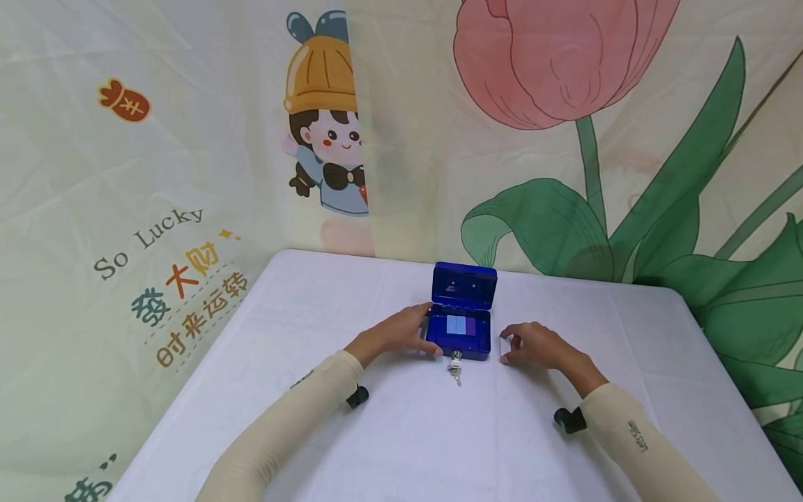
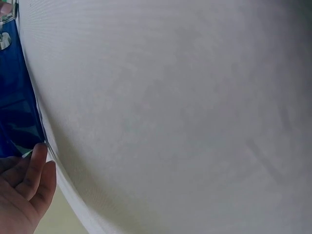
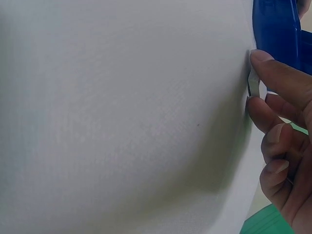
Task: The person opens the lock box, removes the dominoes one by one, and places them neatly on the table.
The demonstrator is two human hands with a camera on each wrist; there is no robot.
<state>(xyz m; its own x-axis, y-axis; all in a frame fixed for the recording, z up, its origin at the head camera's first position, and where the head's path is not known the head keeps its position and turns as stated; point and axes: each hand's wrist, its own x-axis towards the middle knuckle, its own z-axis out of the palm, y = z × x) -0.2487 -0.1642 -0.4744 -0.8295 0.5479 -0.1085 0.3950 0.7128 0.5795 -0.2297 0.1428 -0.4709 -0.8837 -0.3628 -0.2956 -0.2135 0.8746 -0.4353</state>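
Observation:
A blue metal lockbox (image 1: 478,350) stands on the table with its lid (image 1: 463,284) raised. Flat light-blue and purple rectangular pieces (image 1: 461,325) lie side by side inside. From its front hang a silver lock (image 1: 456,356) and keys (image 1: 458,376). My left hand (image 1: 403,331) holds the box's left side, thumb at the front corner and fingers toward the hinge. Just right of the box, my right hand (image 1: 536,346) pinches a small thin pale piece (image 3: 254,83) edge-on between thumb and fingers, its kind unclear. The other fingers of that hand are curled.
A white cloth covers the table (image 1: 414,432). Behind it hangs a printed curtain (image 1: 408,139) with a cartoon figure and a large tulip. Dark wrist cameras (image 1: 569,420) stick out below both sleeves.

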